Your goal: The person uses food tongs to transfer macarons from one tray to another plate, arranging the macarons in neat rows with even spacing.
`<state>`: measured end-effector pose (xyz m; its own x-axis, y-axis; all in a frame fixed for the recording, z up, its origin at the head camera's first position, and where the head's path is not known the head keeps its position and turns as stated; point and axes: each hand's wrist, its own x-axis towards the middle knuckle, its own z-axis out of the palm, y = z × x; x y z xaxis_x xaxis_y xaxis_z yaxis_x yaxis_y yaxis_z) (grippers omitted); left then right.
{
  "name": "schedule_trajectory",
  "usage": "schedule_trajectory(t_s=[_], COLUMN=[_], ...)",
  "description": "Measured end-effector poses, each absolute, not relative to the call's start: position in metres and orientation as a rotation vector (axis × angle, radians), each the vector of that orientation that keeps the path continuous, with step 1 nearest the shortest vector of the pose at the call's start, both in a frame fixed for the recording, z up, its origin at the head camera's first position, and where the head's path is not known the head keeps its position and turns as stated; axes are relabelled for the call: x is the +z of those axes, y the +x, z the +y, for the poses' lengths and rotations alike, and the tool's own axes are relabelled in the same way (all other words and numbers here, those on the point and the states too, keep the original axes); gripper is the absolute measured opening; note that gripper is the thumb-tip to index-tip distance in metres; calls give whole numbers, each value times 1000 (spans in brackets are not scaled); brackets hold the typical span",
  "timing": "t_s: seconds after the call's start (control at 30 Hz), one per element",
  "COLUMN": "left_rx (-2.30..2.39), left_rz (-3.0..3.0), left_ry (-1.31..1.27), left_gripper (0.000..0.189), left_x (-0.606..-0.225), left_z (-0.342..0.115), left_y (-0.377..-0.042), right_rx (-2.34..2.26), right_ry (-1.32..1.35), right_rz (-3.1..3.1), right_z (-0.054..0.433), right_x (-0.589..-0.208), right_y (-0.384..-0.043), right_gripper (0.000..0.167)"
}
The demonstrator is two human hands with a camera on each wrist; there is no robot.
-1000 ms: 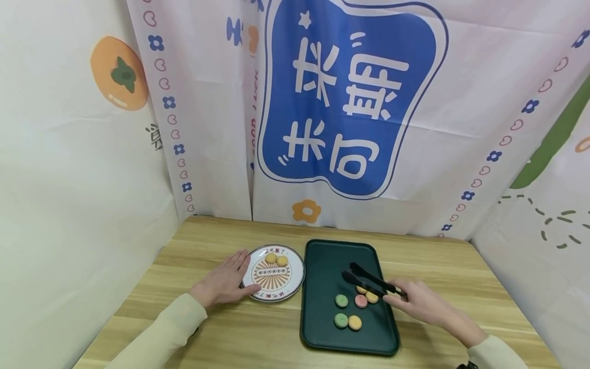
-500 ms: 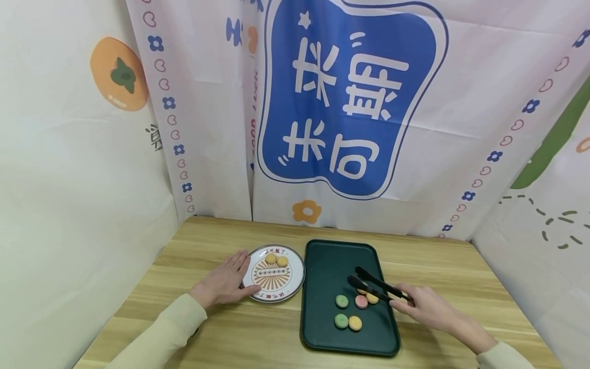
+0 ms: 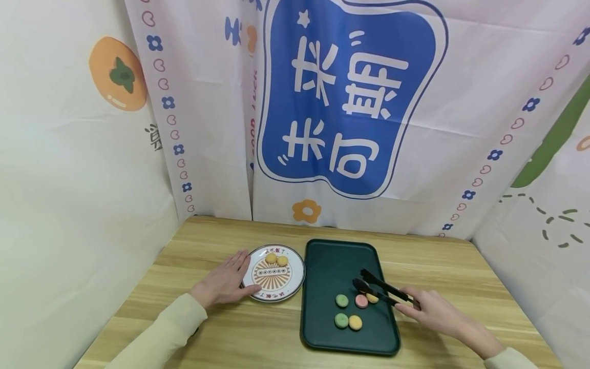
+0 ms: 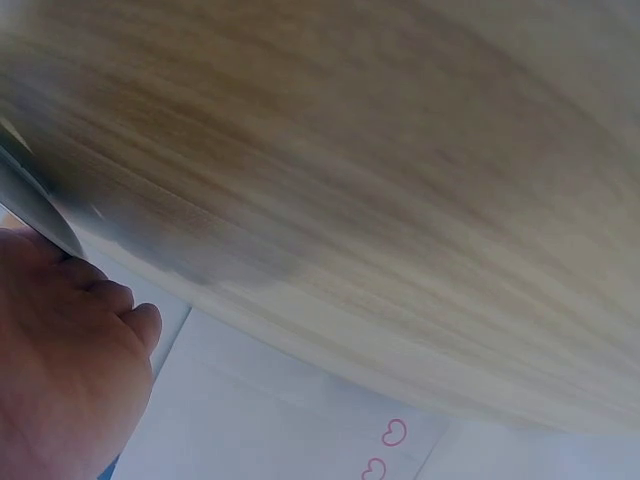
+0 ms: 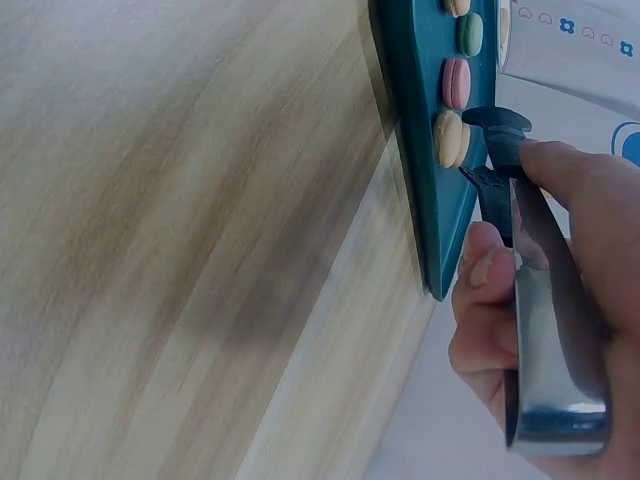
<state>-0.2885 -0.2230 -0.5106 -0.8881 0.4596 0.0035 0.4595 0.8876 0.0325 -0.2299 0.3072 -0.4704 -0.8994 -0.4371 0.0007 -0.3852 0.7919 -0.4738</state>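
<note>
My right hand (image 3: 433,310) grips a pair of black-tipped metal tongs (image 5: 556,340). Their spread tips hover over the right side of a dark green tray (image 3: 332,266), around yellow macarons (image 5: 449,140) that they partly cover in the head view. Beside these lie a pink macaron (image 3: 361,301) and a green macaron (image 3: 341,301). Nearer the front are another green macaron (image 3: 341,321) and a yellow macaron (image 3: 355,322), touching. My left hand (image 3: 226,281) rests at the left rim of a white patterned plate (image 3: 295,287), thumb over its edge. Two yellow macarons (image 3: 276,260) sit on that plate.
Plate and tray stand side by side on a wood-grain table (image 3: 428,261). Printed white curtains (image 3: 212,128) hang behind the table and along both sides.
The right hand and tongs have moved a little to the right and towards the front, over the yellow macarons. The left hand and plate have stayed put.
</note>
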Motion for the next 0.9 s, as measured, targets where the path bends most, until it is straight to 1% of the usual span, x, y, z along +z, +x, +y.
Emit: schedule_trajectory(t_s=[0.33, 0.53, 0.9], left_rx=[50, 69, 88], left_rz=[3047, 3046, 3045], left_ry=[733, 732, 724], left_gripper=[102, 102, 102], left_x=[-510, -510, -510], left_z=[-223, -223, -222], left_y=[-288, -288, -288], right_rx=[-717, -732, -734], right_ry=[-587, -599, -660], right_rz=[2775, 2772, 2802], right_z=[307, 308, 308], right_x=[-472, -475, -481], right_y=[-233, -232, -231], right_gripper=[40, 41, 30])
